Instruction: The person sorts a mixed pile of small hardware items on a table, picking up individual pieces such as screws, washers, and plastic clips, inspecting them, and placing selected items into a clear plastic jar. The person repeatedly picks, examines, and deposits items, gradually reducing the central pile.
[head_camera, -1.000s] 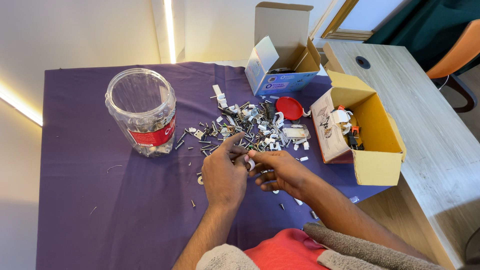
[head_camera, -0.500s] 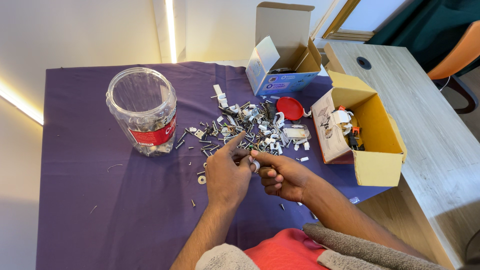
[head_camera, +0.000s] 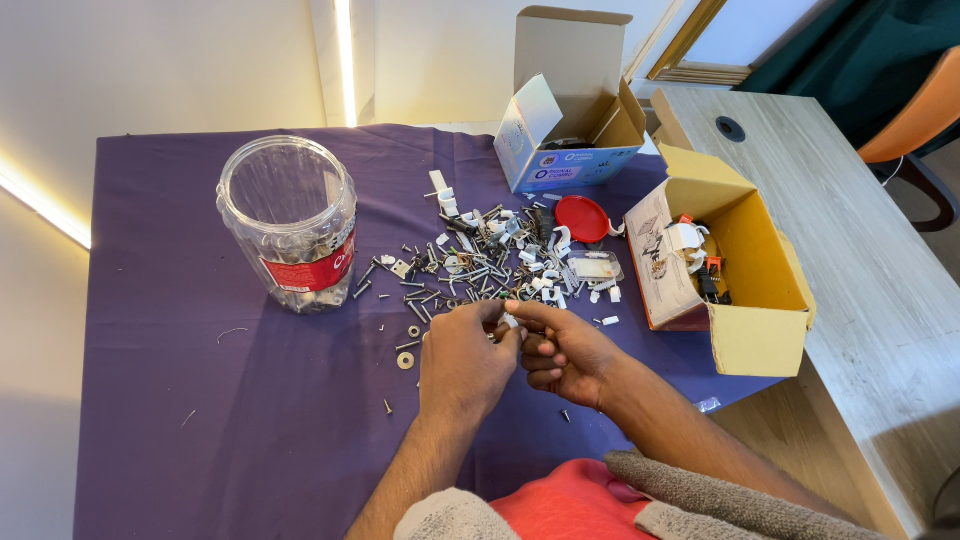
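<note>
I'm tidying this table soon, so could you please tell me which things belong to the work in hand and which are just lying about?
In use:
- left hand and right hand, pinching a small white clip between them
- pile of screws and clips just beyond the fingers

Lying about:
- clear plastic jar
- red lid
- yellow box
- blue and white box
- washer

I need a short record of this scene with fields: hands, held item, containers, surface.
hands: left hand and right hand meet at the fingertips
held item: small white clip, pinched between both hands
containers: clear jar, blue box, yellow box, all open
loose: hardware pile, red lid
surface: purple cloth
</note>
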